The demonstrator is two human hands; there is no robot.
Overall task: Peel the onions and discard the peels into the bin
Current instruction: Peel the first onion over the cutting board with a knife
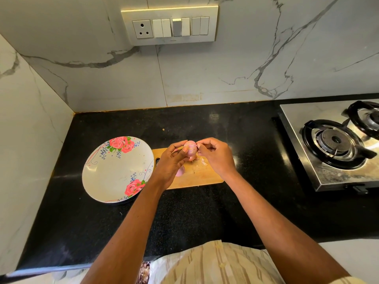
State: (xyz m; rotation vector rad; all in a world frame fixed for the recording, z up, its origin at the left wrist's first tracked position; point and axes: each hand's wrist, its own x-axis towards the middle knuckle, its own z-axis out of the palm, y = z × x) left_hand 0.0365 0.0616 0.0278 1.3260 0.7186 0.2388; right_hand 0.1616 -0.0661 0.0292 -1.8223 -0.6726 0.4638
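Left hand (174, 158) grips onion (190, 151) over board (196, 175); right hand (215, 156) pinches its skin. Thin peel may tear w/ hard pull. No bin in view.

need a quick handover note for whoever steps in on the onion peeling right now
Left hand holds the onion above the cutting board; right hand pinches skin at its top.
Another onion lies on the board, partly hidden by the left hand, beside some loose peels.
The plate sits to the left.
Left: finish peeling, bin the peels; no bin in view.
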